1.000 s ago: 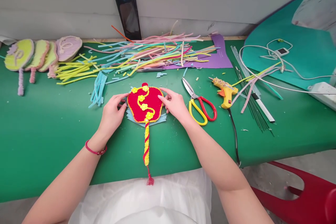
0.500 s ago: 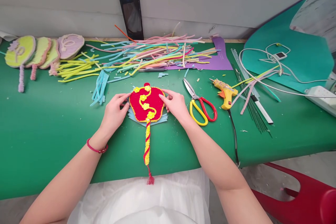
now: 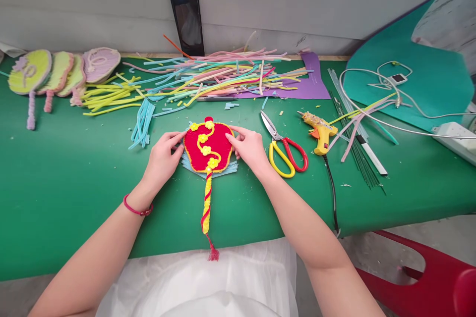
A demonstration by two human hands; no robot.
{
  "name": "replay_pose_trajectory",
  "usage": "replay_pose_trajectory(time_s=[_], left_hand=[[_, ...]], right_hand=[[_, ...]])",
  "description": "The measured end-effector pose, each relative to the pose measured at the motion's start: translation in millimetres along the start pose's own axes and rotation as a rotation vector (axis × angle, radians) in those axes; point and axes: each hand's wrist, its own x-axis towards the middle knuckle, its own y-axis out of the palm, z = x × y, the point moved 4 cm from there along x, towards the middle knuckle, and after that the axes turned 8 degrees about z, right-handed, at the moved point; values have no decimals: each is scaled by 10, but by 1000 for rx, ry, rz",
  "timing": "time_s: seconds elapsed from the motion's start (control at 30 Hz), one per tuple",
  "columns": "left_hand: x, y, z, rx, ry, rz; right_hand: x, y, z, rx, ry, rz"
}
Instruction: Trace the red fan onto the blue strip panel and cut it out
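A red fuzzy fan [image 3: 213,151] with a yellow rim, yellow flowers and a red-and-yellow twisted handle lies flat on the green table [image 3: 67,183]. My left hand [image 3: 161,158] pinches its left edge, fingers curled. My right hand [image 3: 250,147] grips its right edge with thumb and fingers. Pale blue strips [image 3: 228,168] lie under the fan. The handle's red tassel [image 3: 213,253] hangs over the table's front edge.
Red-and-yellow scissors [image 3: 284,151] and a yellow glue gun [image 3: 320,131] lie right of my right hand. A pile of coloured pipe cleaners [image 3: 208,79] lies behind, pastel fans [image 3: 55,77] far left, a phone [image 3: 188,22] against the wall, cables and a teal sheet [image 3: 409,84] at right.
Both hands stay on the fan's edges; the fan's handle has swung slightly left. The view has shifted a little.
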Motion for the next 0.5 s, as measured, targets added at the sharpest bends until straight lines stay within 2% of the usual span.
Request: replay_pose_trajectory(time_s=[0.5], left_hand=[[9, -2, 7, 42, 21, 6]], right_hand=[[-16, 7, 21, 67, 71, 5]])
